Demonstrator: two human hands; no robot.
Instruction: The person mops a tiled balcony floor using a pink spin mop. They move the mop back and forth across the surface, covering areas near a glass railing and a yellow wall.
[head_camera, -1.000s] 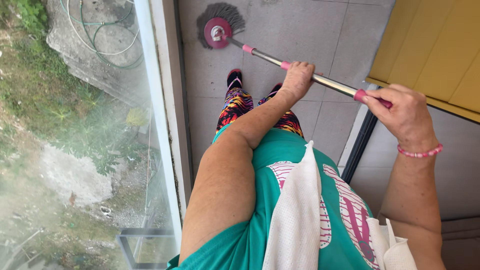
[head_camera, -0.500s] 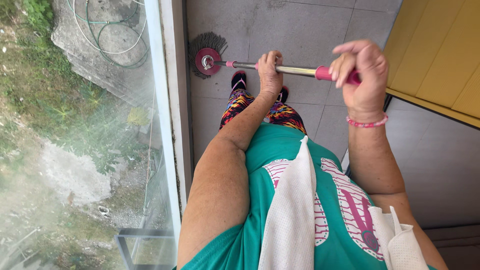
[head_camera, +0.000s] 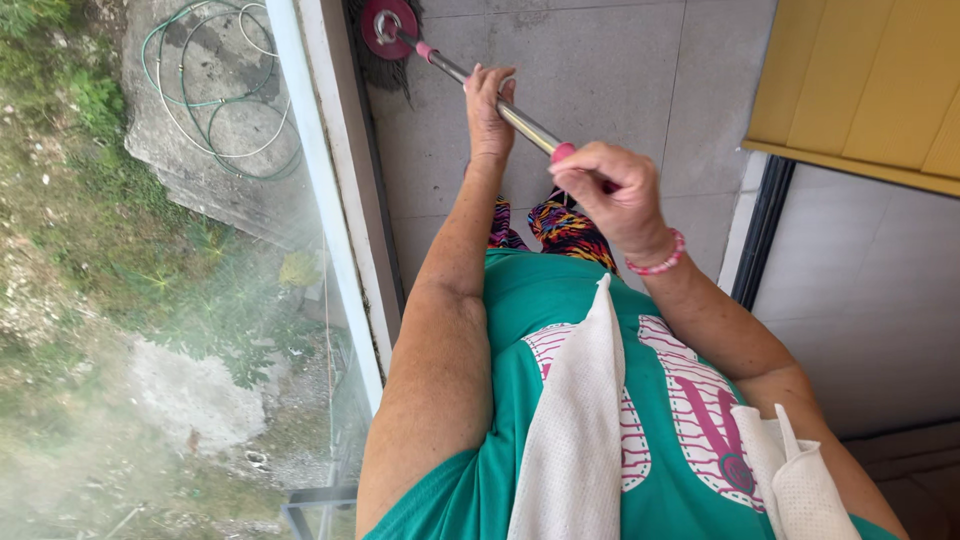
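- The grey tiled floor (head_camera: 600, 90) has open room between the clear glass railing (head_camera: 250, 300) and the yellow wall panel (head_camera: 860, 80).
- The long silver mop pole with a round pink head (head_camera: 455, 70) reaches the floor's edge by the railing.
- The left hand (head_camera: 488, 110) is wrapped around the pole's middle.
- The right hand (head_camera: 615, 200) is closed tight on its pink end.

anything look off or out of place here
Nothing looks damaged or spilled. Both hands grip the mop handle: left hand lower down, right hand at the pink end. The mop head sits on the grey tiled floor by the glass panel. A white cloth hangs over the shirt.
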